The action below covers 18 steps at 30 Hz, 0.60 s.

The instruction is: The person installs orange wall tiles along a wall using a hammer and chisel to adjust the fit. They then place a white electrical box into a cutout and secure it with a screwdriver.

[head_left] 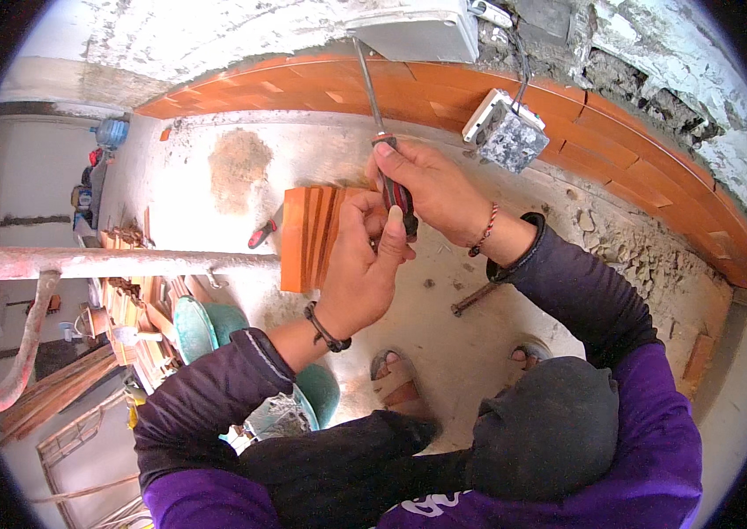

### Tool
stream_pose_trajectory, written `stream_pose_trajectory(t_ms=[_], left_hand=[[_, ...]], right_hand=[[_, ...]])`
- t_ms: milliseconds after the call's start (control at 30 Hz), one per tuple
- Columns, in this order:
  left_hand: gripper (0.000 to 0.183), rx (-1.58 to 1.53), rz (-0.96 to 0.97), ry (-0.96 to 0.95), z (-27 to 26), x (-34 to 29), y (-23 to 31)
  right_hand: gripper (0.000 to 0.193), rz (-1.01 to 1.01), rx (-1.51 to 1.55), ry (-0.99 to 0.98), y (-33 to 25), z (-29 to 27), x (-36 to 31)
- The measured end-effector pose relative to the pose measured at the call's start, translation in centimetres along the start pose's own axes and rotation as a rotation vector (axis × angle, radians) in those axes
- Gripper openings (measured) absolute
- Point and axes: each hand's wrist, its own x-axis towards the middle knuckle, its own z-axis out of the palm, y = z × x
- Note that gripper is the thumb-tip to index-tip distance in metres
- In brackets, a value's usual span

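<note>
A long screwdriver [398, 196] with a black and red handle points up and away, its metal shaft reaching the lower left edge of a white box [418, 31] on the wall. Whether its tip touches the box, I cannot tell. My right hand [435, 189] is closed around the upper handle, near the shaft. Lower down, my left hand [363, 260] grips the handle's end with thumb and fingers. Just left of my hands stands a stack of orange tiles [303, 229]. A second tool with a red and black handle [261, 234] lies beside it.
A small white electrical box [501, 132] hangs by wires at right. Orange tiling [594, 141] lines the wall's base. A metal pipe [126, 263] crosses at left, above green buckets [195, 333] and wood scraps. A hammer-like rod [475, 298] lies near my feet.
</note>
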Motion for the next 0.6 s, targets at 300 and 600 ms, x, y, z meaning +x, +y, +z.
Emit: stream_pose_trajectory(t_ms=[300, 600], left_hand=[[0.036, -0.017, 0.1, 0.108, 1.9, -1.4, -0.5], [0.036, 0.088, 0.163, 0.159, 1.6, -1.6, -1.0]], right_hand=[[0.04, 0.012, 0.116, -0.041, -0.6, 0.4, -1.0], [0.042, -0.01, 0.065, -0.044, -1.1, 0.4, -0.7]])
